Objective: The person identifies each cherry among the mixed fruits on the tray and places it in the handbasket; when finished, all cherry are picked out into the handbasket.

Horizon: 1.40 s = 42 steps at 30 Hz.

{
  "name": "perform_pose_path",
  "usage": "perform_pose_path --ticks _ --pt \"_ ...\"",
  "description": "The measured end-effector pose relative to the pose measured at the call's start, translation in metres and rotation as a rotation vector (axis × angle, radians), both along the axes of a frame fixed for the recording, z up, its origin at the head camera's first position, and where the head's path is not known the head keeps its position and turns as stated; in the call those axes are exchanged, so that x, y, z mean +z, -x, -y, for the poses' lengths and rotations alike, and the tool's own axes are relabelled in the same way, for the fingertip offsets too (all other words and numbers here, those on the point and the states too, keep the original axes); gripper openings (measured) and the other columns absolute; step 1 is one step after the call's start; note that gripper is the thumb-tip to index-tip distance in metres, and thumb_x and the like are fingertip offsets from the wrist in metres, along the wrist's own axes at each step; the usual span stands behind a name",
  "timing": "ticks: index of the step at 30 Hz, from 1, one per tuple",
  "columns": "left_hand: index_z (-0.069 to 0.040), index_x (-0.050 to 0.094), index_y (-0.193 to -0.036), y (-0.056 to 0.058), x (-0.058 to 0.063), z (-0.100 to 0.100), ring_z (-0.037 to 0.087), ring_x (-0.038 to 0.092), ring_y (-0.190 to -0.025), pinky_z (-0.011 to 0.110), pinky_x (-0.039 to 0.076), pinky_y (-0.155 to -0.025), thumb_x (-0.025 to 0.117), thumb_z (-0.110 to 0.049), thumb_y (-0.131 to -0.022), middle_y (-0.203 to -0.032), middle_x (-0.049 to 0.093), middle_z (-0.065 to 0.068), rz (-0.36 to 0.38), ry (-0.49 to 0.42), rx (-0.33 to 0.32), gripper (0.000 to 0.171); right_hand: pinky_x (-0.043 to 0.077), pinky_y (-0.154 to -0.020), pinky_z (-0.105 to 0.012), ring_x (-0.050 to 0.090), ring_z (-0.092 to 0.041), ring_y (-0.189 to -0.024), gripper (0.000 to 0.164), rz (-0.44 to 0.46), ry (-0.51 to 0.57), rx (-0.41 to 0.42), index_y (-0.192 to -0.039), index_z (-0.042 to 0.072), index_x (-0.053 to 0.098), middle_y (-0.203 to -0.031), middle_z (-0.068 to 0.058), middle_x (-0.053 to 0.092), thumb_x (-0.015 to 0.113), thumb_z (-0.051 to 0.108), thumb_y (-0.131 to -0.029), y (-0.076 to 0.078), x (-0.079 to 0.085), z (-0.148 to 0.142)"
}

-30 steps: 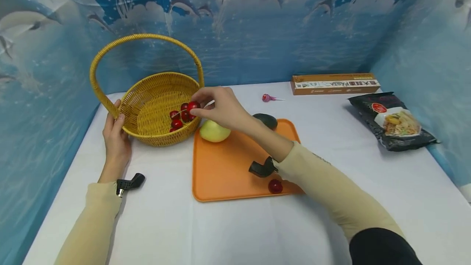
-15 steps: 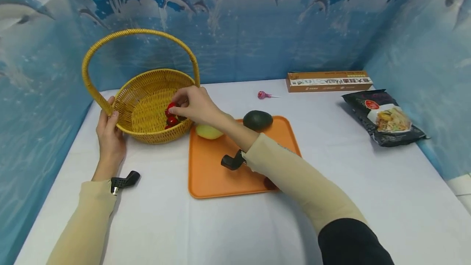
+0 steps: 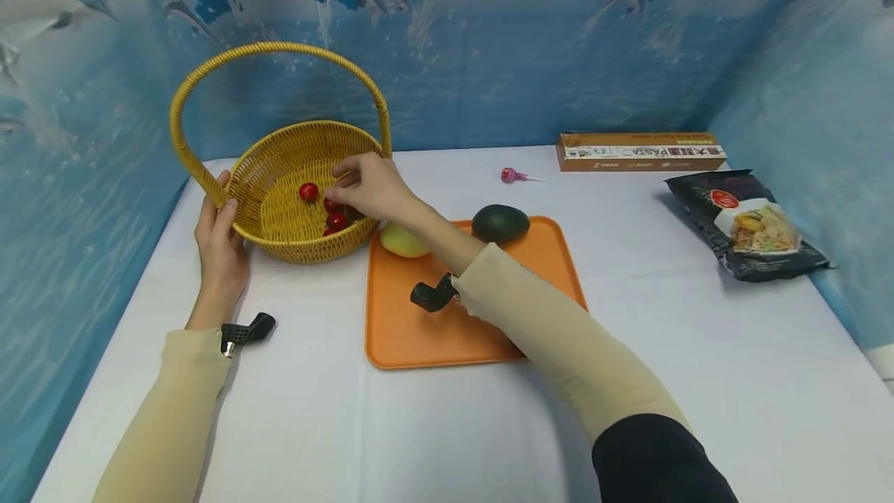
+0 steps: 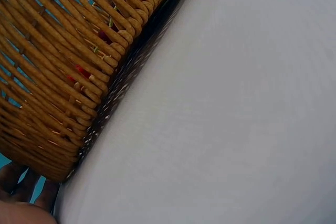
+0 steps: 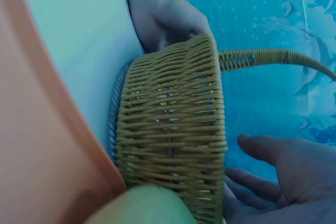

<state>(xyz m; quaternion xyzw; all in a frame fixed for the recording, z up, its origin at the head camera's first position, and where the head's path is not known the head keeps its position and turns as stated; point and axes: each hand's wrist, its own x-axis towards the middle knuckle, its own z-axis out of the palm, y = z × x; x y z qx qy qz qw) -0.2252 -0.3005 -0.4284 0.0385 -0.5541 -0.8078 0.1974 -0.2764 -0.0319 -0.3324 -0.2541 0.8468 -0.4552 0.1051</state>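
Observation:
A yellow wicker basket (image 3: 307, 252) with a tall arched handle stands at the back left, several red cherries (image 3: 337, 220) inside it. One cherry (image 3: 309, 192) lies apart from the others, towards the basket's middle. My left hand (image 3: 222, 264) grips the left rim by the foot of the handle, thumb on the near side. My right hand (image 3: 377, 189) reaches over the right rim, fingertips close above the cherries. In the right wrist view its thumb and fingers (image 5: 257, 148) are spread apart; the basket wall hides part of them.
An orange tray (image 3: 426, 332) bears a yellow-green fruit (image 3: 403, 241) against the basket and a dark green avocado-like fruit (image 3: 500, 223). Behind it lie a lollipop (image 3: 513, 175) and a long brown box (image 3: 642, 154). A black food bag (image 3: 754, 227) lies at the right.
My right hand has moved left into the basket with cherries and let go of them; one now lies nearer the middle. My left hand keeps its grip on the rim.

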Motion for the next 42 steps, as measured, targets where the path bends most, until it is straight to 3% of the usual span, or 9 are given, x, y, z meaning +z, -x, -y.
perform_pose_path --ticks 7,18,24,33,42 --pt "-0.025 0.054 -0.155 0.012 0.005 -0.005 0.024 0.045 -0.146 0.027 0.043 -0.107 0.055 -0.017 -0.109 -0.159 0.049 0.005 -0.005 0.029 -0.019 0.047 0.053 -0.094 -0.024 0.071 -0.017 -0.110 0.033 -0.086 0.034 0.047 -0.132 0.006 0.071 -0.126 -0.007 0.074 0.069 0.022 -0.103 -0.006 0.014 -0.034" --pt "-0.023 0.053 -0.155 0.008 0.008 0.002 0.021 0.047 -0.144 0.025 0.044 -0.107 0.056 -0.018 -0.108 -0.157 0.051 0.004 0.000 0.020 -0.006 0.048 0.057 -0.097 -0.027 0.070 -0.011 -0.113 0.028 -0.063 0.032 0.111 -0.128 0.010 0.074 -0.124 -0.004 0.075 0.072 0.020 -0.101 -0.040 0.024 -0.085" --pt "-0.024 0.053 -0.155 0.011 0.007 -0.003 0.022 0.045 -0.146 0.027 0.043 -0.108 0.055 -0.018 -0.108 -0.158 0.049 0.004 0.004 0.021 -0.020 0.048 0.057 -0.098 -0.032 0.070 -0.009 -0.112 0.033 -0.035 -0.003 0.125 -0.132 0.011 0.071 -0.121 0.000 0.076 0.072 0.021 -0.101 -0.061 0.020 -0.114" --pt "-0.022 0.054 -0.155 -0.003 0.002 0.007 0.021 0.044 -0.147 0.027 0.040 -0.112 0.054 -0.016 -0.108 -0.159 0.049 0.002 0.007 -0.006 0.030 0.047 0.058 -0.098 -0.036 0.071 -0.010 -0.108 0.033 -0.033 -0.002 0.143 -0.131 0.011 0.072 -0.120 -0.001 0.077 0.074 0.020 -0.100 -0.081 0.009 -0.141" --pt "-0.023 0.057 -0.153 0.003 0.000 -0.003 0.021 0.047 -0.144 0.027 0.041 -0.110 0.057 -0.017 -0.107 -0.158 0.050 0.004 0.017 -0.013 0.025 0.046 0.058 -0.094 -0.031 0.071 -0.008 -0.108 0.037 -0.006 -0.001 0.135 -0.134 0.022 0.071 -0.119 0.003 0.077 0.077 0.022 -0.098 -0.100 -0.008 -0.189"
